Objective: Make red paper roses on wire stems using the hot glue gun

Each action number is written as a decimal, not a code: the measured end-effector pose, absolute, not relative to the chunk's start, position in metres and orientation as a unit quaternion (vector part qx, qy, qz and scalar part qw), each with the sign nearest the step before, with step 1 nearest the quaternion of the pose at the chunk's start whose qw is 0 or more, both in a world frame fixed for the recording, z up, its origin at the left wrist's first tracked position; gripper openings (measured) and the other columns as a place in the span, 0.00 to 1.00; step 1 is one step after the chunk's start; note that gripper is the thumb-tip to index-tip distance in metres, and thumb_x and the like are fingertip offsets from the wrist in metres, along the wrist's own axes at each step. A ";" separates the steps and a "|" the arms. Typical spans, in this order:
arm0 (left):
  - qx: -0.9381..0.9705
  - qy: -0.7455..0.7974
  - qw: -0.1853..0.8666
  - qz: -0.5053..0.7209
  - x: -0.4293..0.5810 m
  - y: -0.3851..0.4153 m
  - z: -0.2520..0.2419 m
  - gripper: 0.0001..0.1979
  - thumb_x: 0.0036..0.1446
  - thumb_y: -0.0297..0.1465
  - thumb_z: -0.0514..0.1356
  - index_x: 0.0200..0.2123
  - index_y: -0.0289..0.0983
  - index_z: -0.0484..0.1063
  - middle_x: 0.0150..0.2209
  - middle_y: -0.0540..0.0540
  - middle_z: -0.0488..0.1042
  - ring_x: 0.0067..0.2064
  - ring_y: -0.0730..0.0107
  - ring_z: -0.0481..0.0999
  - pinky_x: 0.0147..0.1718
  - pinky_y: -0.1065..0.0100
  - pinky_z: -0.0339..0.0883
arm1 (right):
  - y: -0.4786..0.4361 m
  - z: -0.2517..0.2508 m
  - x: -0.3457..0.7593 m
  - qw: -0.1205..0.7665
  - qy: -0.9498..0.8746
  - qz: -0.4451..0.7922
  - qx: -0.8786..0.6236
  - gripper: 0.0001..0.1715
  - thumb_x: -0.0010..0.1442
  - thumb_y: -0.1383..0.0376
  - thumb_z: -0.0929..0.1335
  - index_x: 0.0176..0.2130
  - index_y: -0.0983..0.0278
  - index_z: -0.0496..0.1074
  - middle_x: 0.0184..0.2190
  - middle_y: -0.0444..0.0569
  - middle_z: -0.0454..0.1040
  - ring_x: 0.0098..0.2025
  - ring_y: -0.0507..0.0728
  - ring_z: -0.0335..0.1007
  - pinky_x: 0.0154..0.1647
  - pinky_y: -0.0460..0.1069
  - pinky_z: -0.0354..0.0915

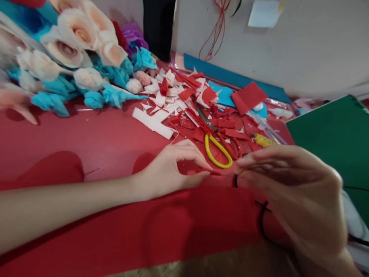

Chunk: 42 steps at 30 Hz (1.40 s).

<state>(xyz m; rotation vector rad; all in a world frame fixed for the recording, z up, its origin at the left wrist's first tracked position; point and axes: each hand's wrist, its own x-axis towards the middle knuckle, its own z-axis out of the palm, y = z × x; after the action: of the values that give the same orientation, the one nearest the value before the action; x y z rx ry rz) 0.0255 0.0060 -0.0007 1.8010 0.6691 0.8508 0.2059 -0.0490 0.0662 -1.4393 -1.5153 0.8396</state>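
Note:
My left hand (170, 171) pinches a small red crepe-like piece (211, 172) between thumb and fingertips. From that piece a thin strand (227, 176), thread or wire, runs right to my right hand (302, 192). The fingers of my right hand are pinched together at the strand's end; the exact grip is hard to see. Scissors (218, 152) with one yellow and one red handle lie just beyond the hands, blades among the scraps. Behind my left wrist is a red rounded piece (142, 161), partly covered.
Red and white scraps (173, 104) are heaped at the back. Cream and blue paper flowers (77, 34) crowd the far left. A red petal-shaped piece (54, 167) lies left, a yellow glue-gun-like tool (263, 140) right. A green board (331, 130) and black cord (261, 219) are at the right.

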 end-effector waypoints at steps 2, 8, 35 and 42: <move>0.741 0.278 0.494 0.360 0.026 0.006 0.000 0.03 0.50 0.27 0.61 0.29 0.34 0.74 0.29 0.45 0.75 0.34 0.69 0.70 0.36 0.67 0.65 | -0.049 0.067 0.207 0.445 -0.602 0.326 -0.578 0.16 0.47 0.74 0.73 0.35 0.58 0.71 0.30 0.37 0.76 0.30 0.48 0.74 0.31 0.36 0.71; 0.727 0.302 0.495 0.369 0.027 0.004 0.004 0.03 0.49 0.26 0.61 0.28 0.35 0.75 0.28 0.46 0.75 0.34 0.68 0.70 0.37 0.66 0.65 | -0.052 0.078 0.209 0.449 -0.609 0.315 -0.573 0.15 0.45 0.73 0.73 0.34 0.59 0.71 0.26 0.38 0.75 0.27 0.46 0.72 0.28 0.35 0.68; 0.623 0.353 0.530 0.454 0.020 0.002 0.038 0.02 0.50 0.27 0.61 0.29 0.39 0.74 0.31 0.50 0.74 0.36 0.75 0.71 0.39 0.73 0.66 | -0.041 0.071 0.211 0.354 -0.684 0.262 -0.582 0.06 0.50 0.71 0.69 0.27 0.61 0.77 0.27 0.43 0.77 0.30 0.54 0.73 0.32 0.45 0.70; 0.715 0.311 0.473 0.411 0.016 0.003 0.051 0.05 0.51 0.24 0.59 0.31 0.39 0.73 0.30 0.49 0.73 0.35 0.72 0.71 0.38 0.69 0.66 | -0.032 0.068 0.215 0.379 -0.558 0.511 -0.533 0.08 0.53 0.70 0.67 0.34 0.63 0.76 0.32 0.46 0.77 0.35 0.54 0.74 0.37 0.47 0.71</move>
<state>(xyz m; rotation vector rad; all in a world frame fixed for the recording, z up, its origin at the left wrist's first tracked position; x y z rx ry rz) 0.0162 0.0032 0.0515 1.7495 0.7602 1.0051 0.2148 -0.0322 0.0678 -1.3609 -1.4259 1.3047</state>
